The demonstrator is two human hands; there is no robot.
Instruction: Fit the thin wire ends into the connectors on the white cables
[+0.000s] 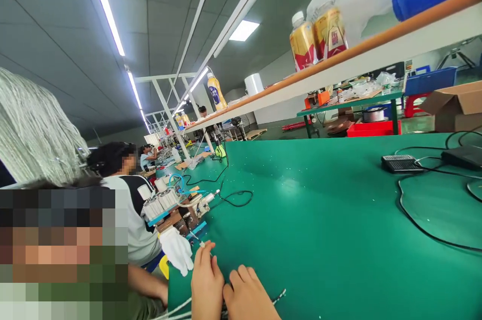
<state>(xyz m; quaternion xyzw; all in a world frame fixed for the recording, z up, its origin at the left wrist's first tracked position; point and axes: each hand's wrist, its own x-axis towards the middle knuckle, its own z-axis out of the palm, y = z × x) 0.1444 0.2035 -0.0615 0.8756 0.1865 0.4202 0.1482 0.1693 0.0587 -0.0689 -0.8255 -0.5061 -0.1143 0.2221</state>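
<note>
At the near edge of the green table, my left hand [208,280] has its fingers pressed together. A small white connector [202,244] shows at its fingertips, with a thin wire leading toward the machine. My right hand [246,292] lies close against it, fingers curled over a bundle of wires. Dark and white wire ends [280,296] stick out on its right side. White cables [181,310] run in from the lower left. Most of the bundle is hidden under both hands. A white glove [176,249] lies left of my left hand, by the machine.
A small pneumatic machine [176,209] stands on the green table [320,239]. Black cables [406,209] and a dark box [402,163] lie at the right. Bottles [303,41] stand on the shelf [361,51] above. Co-workers sit along the left; hanging pale wires [33,124] are behind them.
</note>
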